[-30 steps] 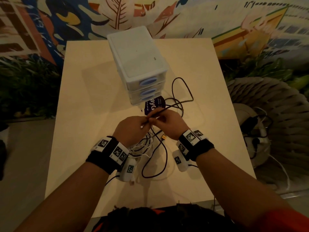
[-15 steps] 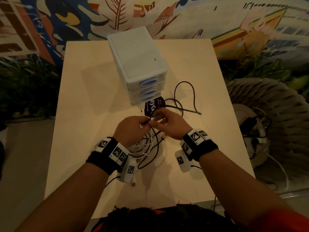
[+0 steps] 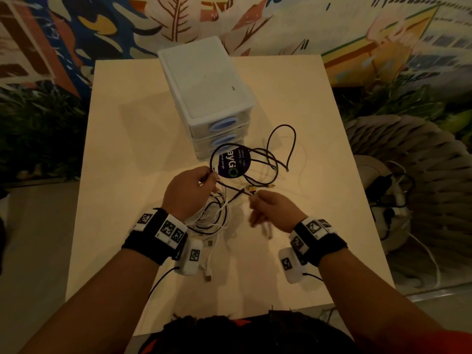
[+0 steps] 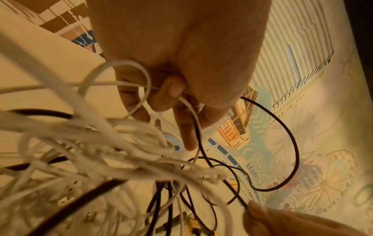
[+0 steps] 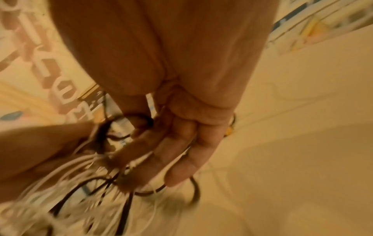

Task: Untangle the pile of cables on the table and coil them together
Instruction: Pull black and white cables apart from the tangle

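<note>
A tangle of white and black cables (image 3: 214, 213) hangs bunched from the left hand (image 3: 187, 192) above the table (image 3: 132, 154), with black loops trailing toward the drawer box (image 3: 204, 83) and round sticker (image 3: 233, 163). The left wrist view alone shows curled fingers (image 4: 171, 91) clamping white strands, and the right hand (image 3: 273, 208) pinching one black cable (image 4: 238, 191). Since half a second ago the hands have drawn apart, stretching that strand between them.
</note>
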### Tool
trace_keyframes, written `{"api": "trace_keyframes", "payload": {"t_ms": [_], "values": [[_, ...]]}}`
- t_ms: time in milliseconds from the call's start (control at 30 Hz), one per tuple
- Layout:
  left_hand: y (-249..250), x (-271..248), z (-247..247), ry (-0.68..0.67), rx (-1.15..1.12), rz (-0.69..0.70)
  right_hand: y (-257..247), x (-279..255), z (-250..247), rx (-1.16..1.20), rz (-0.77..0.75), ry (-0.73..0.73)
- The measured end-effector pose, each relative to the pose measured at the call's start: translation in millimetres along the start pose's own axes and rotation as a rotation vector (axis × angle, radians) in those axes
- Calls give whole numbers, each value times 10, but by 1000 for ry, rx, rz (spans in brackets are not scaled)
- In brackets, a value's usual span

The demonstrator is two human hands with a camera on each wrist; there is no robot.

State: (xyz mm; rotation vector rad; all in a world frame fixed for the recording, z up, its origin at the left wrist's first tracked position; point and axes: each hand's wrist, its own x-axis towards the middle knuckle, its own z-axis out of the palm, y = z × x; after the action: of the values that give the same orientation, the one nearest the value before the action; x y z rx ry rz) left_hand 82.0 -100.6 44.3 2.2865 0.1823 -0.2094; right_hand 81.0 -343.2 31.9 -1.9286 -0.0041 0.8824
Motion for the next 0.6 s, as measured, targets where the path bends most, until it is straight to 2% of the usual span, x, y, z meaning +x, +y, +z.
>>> {"api": "trace_keyframes", "payload": {"t_ms": [67,167,267,367,467,600], "values": [[-14,-5,-16,26,-22,-11,22,-97,-163,4,11,90],[12,-23,4,14,-55,-23,64,-169,-277,-116,-2,171],[87,-18,27,-3,-147,-27,11,-133,-224,-233,-76,235],[137,23,8,-31,-233,-65,-81,-65,-155,-177,-174,278],[96,54,-19,-43,-336,-95,-85,-25,-135,-198,-212,192],[118,25,-56,-104,-419,-105,-75,2,-92,-317,-160,59]]}}
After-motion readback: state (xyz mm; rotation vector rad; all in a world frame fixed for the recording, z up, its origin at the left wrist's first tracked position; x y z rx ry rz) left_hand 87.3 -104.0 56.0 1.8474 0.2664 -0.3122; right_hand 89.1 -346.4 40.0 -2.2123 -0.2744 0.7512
